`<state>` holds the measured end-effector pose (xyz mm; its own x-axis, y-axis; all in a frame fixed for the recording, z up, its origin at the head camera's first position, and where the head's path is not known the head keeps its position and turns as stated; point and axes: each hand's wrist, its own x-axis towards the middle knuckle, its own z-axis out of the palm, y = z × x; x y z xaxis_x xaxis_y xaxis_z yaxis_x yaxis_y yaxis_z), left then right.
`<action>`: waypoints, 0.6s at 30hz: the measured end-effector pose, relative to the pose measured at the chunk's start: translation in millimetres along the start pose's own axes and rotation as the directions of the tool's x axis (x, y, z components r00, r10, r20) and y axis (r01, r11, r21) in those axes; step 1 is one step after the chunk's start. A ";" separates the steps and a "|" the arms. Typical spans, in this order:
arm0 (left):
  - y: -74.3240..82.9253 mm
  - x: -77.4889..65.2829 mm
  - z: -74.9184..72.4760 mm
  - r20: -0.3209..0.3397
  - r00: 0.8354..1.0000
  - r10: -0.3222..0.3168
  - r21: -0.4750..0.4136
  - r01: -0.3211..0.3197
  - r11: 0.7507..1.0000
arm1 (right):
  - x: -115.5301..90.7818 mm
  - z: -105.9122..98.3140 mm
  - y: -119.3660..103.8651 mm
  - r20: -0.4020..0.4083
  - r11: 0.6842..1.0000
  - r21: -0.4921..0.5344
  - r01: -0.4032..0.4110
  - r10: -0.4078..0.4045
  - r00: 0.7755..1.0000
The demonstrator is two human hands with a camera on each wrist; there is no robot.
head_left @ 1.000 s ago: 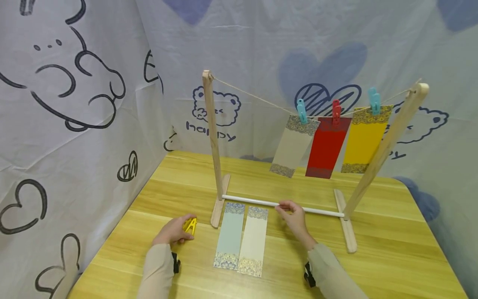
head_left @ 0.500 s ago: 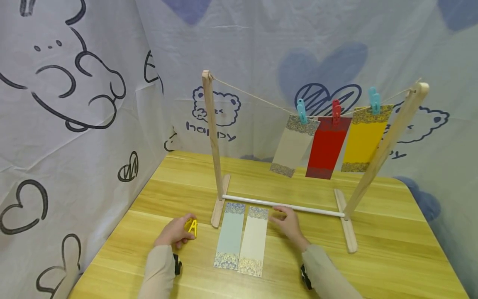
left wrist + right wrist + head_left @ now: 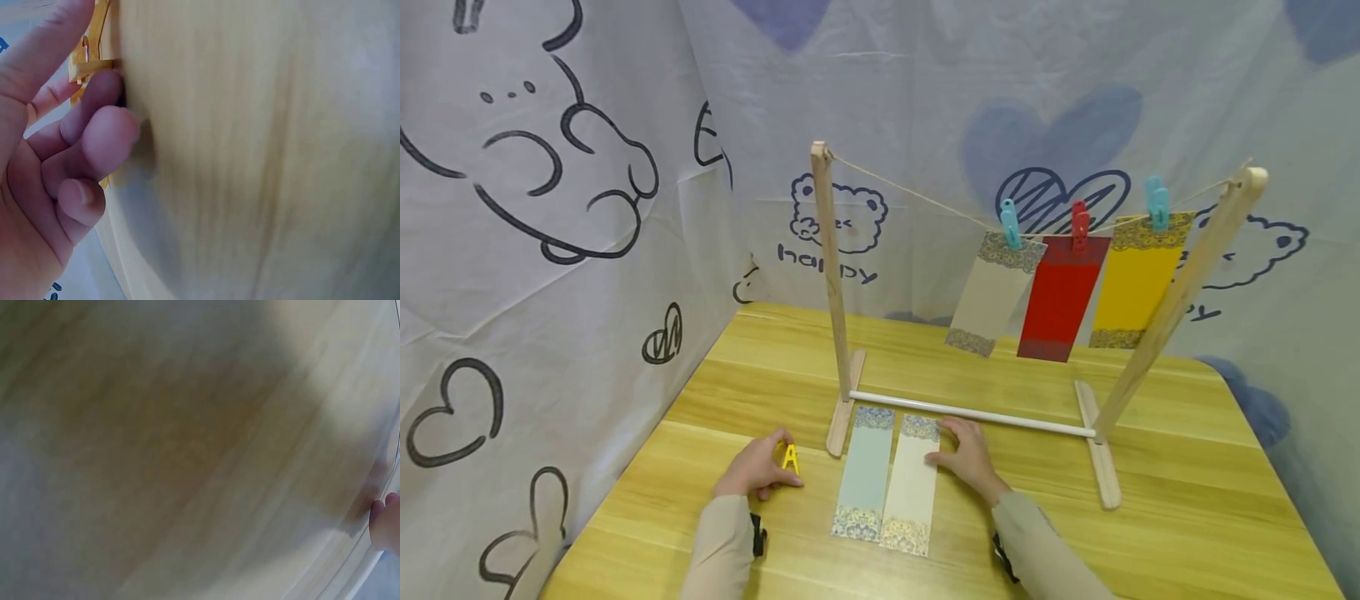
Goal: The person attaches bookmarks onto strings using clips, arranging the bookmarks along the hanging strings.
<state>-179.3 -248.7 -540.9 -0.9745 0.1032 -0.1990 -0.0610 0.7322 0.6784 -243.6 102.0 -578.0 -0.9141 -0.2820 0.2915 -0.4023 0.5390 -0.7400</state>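
Observation:
At the left of the table my left hand (image 3: 758, 467) pinches a yellow clothespin (image 3: 790, 458) between thumb and fingers. Part of that clothespin (image 3: 94, 62) shows past the fingertips in the left wrist view. Two lace-bordered paper strips lie side by side: a pale green strip (image 3: 865, 471) and a cream strip (image 3: 912, 483). My right hand (image 3: 968, 454) is at the cream strip's upper right edge, thumb and fingers spread apart, thumb tip over or on the edge. Only a bit of the right hand (image 3: 386, 522) shows in the right wrist view; contact is hidden.
Behind the strips stands a wooden rack (image 3: 835, 292) with a white crossbar (image 3: 1000, 416) and a string (image 3: 917, 197). A beige strip (image 3: 988, 292), a red strip (image 3: 1060, 308) and a yellow strip (image 3: 1135, 287) hang from it by clothespins. Printed curtains enclose the table (image 3: 1210, 500).
My right hand has moved left and nearer, from the white crossbar to the cream strip's edge. The left hand has shifted slightly right, still holding the yellow clothespin.

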 end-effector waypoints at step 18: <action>-1.1 2.0 1.0 -0.047 0.999 0.008 0.024 -0.007 1.000 | 4.2 -6.6 -0.4 0.154 0.990 -0.138 0.027 -0.005 0.988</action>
<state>-181.0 -248.6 -542.7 -0.9841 0.0777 -0.1599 -0.0486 0.7477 0.6623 -247.6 105.9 -572.5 -0.8931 -0.4037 0.1982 -0.4297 0.6357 -0.6413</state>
